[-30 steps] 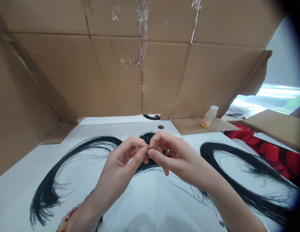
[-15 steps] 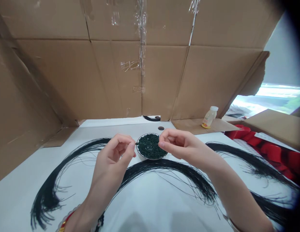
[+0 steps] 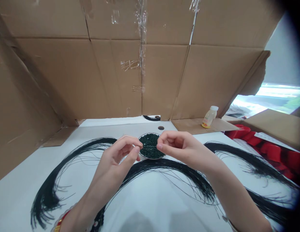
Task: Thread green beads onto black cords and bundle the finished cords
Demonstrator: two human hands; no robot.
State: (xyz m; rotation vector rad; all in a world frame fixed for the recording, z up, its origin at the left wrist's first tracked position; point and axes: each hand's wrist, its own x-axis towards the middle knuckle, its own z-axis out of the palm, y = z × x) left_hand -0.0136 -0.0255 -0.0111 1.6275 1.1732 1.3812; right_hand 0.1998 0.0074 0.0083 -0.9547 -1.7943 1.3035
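Left hand (image 3: pixel 119 154) nearer right hand (image 3: pixel 183 147), by bead bowl (image 3: pixel 152 159)

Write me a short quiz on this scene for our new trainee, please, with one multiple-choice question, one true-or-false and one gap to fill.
1. What colour are the small pieces heaped in the round bowl?
A) Red
B) Dark green
C) White

2. True or false: the left hand and the right hand are pressed together, with no gap between them.

3. Fill the gap: the capped bottle stands on a flap made of ____.

Key: 1. B; 2. False; 3. cardboard
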